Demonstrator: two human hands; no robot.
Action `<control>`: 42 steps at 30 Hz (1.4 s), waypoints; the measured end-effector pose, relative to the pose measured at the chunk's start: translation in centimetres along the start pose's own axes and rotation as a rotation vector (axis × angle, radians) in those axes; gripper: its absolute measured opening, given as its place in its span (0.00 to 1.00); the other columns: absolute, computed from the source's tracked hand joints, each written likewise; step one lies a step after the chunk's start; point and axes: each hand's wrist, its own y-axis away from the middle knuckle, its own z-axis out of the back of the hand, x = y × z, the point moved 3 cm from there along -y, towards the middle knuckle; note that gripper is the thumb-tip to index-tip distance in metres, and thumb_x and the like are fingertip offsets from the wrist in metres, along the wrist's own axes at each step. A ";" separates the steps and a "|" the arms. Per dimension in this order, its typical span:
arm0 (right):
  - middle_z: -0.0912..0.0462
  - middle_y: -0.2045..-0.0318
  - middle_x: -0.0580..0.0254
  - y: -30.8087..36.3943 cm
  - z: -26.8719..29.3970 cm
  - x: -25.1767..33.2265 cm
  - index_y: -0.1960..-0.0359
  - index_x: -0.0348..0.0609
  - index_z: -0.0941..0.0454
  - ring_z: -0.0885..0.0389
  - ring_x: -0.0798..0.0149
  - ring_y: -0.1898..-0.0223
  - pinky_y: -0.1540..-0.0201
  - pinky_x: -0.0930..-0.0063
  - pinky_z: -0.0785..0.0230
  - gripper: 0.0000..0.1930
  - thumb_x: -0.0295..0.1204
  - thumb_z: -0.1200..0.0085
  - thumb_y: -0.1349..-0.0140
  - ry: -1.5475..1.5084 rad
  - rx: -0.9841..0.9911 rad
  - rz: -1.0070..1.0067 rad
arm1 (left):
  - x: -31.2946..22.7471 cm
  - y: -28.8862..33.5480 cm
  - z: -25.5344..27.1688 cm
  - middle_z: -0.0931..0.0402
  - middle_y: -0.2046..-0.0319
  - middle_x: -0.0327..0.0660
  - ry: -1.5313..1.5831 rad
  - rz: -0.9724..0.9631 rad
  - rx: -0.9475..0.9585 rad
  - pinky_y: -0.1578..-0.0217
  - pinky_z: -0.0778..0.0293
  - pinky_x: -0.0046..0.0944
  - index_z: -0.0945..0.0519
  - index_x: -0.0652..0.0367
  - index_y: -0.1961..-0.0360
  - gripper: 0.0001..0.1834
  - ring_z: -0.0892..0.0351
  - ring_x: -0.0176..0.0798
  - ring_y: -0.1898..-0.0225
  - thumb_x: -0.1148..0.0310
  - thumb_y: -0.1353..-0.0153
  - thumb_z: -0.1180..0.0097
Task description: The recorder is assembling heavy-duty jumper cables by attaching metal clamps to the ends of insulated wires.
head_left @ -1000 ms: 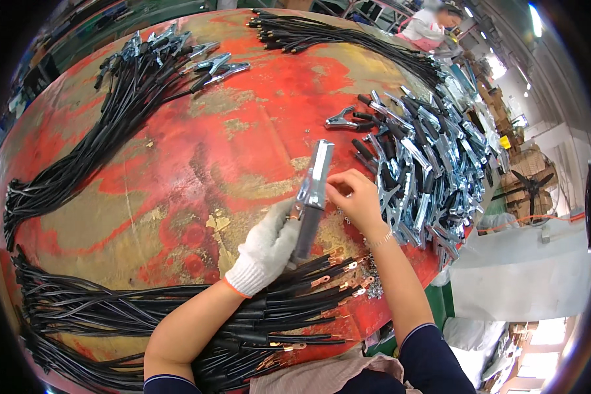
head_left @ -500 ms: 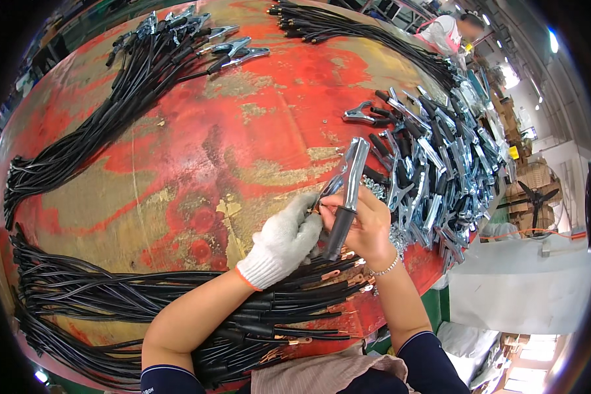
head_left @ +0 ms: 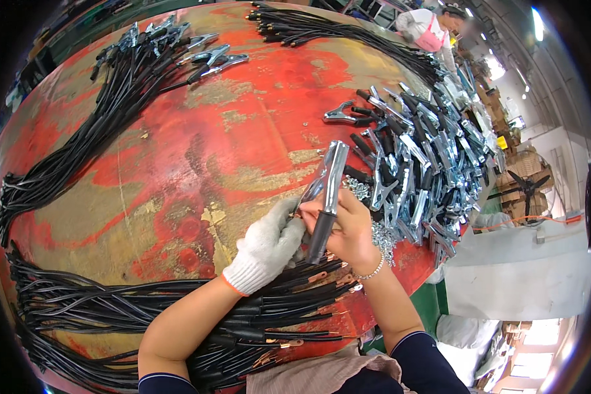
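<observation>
Near the table's point(head_left: 177, 164) front-right edge, both hands hold one metal clamp upright.

L hand point(head_left: 266, 253), in a grey knit glove w/ orange cuff, is closed on the clamp point(head_left: 327, 190) at its lower left side; bare R hand point(head_left: 351, 230), w/ a bead bracelet, is wrapped round the black handle from the right. Clamp is shiny silver sheet metal w/ a black grip, jaws up, tilted slightly right; whether a cable end is in it is prob. hidden by the fingers. Just right of it, along the right edge, a heap of like clamps point(head_left: 420, 157). Black cables w/ copper lugs point(head_left: 269, 308) lie along the front edge under the wrists; more cable bundles point(head_left: 111, 105) at the back-left. No labels legible; a yellow box-like item point(head_left: 501, 142) sits off the table, far right.
</observation>
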 end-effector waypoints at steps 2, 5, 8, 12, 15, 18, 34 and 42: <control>0.21 0.73 0.61 0.3 -0.1 -0.3 0.67 0.45 0.16 0.20 0.61 0.71 0.70 0.71 0.27 0.12 0.22 0.30 0.55 0.028 0.007 0.010 | 0.2 0.1 0.0 0.23 0.74 0.39 0.054 -0.033 -0.007 0.78 0.26 0.31 0.32 0.61 0.40 0.21 0.24 0.29 0.79 0.69 0.33 0.56; 0.21 0.74 0.63 0.6 -0.4 -0.7 0.67 0.45 0.15 0.22 0.61 0.73 0.71 0.71 0.28 0.12 0.24 0.29 0.56 0.044 -0.011 -0.051 | 0.3 0.0 0.0 0.24 0.75 0.39 0.036 -0.055 -0.002 0.79 0.26 0.31 0.32 0.61 0.41 0.20 0.25 0.28 0.79 0.70 0.33 0.56; 0.20 0.73 0.62 0.8 -0.5 -0.8 0.68 0.45 0.16 0.23 0.61 0.73 0.70 0.69 0.28 0.12 0.24 0.29 0.56 0.045 -0.021 -0.030 | 0.2 0.1 0.1 0.24 0.75 0.39 0.014 -0.047 -0.001 0.78 0.26 0.31 0.32 0.62 0.41 0.20 0.25 0.28 0.79 0.70 0.33 0.56; 0.22 0.71 0.62 2.2 0.3 -1.6 0.66 0.45 0.16 0.23 0.62 0.72 0.71 0.70 0.30 0.13 0.24 0.31 0.56 0.078 0.026 0.055 | -0.3 0.4 0.0 0.23 0.73 0.39 0.023 -0.014 -0.008 0.76 0.27 0.30 0.31 0.62 0.41 0.20 0.25 0.27 0.77 0.70 0.34 0.55; 0.22 0.71 0.62 3.4 1.0 -2.3 0.66 0.46 0.18 0.24 0.59 0.73 0.71 0.69 0.31 0.15 0.25 0.33 0.59 0.065 0.007 0.033 | -0.8 0.5 0.0 0.24 0.70 0.38 0.048 0.023 0.003 0.72 0.27 0.29 0.31 0.62 0.41 0.21 0.26 0.25 0.72 0.71 0.34 0.55; 0.22 0.71 0.60 2.2 0.7 -0.9 0.70 0.42 0.20 0.24 0.57 0.73 0.71 0.67 0.31 0.11 0.24 0.34 0.58 0.073 0.093 0.031 | -0.8 0.5 0.2 0.23 0.71 0.39 0.033 0.043 0.006 0.74 0.27 0.30 0.32 0.63 0.40 0.21 0.25 0.27 0.75 0.70 0.34 0.55; 0.22 0.69 0.63 2.3 0.4 -0.7 0.67 0.46 0.18 0.22 0.57 0.69 0.65 0.66 0.28 0.13 0.27 0.34 0.57 0.051 0.088 0.041 | 0.0 0.3 0.1 0.22 0.73 0.40 -0.051 -0.077 -0.023 0.76 0.25 0.32 0.32 0.60 0.40 0.21 0.24 0.28 0.77 0.69 0.33 0.56; 0.21 0.71 0.61 4.6 7.5 -5.7 0.64 0.48 0.17 0.21 0.56 0.67 0.62 0.64 0.28 0.07 0.32 0.39 0.43 0.279 -0.012 -0.155 | 0.5 -0.6 0.2 0.22 0.64 0.43 0.081 0.035 -0.018 0.71 0.24 0.30 0.36 0.64 0.37 0.22 0.21 0.31 0.68 0.68 0.29 0.59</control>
